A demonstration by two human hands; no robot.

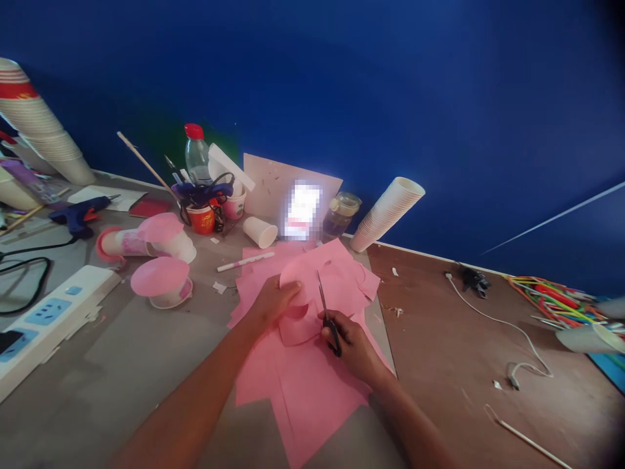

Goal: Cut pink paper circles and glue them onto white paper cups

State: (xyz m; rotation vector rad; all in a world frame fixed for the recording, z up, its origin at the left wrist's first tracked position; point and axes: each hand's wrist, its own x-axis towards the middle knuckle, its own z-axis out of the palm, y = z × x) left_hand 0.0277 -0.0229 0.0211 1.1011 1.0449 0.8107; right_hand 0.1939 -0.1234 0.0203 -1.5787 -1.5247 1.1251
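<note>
Two hands — left hand [274,303] on pink paper [305,391], right hand [354,345] holding scissors [326,319].

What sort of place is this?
Probably a craft workshop: there's a hot glue gun, stacked paper cups, and the right hand is holding scissors over pink paper.

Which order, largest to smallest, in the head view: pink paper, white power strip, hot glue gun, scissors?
1. Pink paper sheets
2. White power strip
3. Unsure: the hot glue gun and the scissors look about alike, and the scissors are nearer the camera.
</note>
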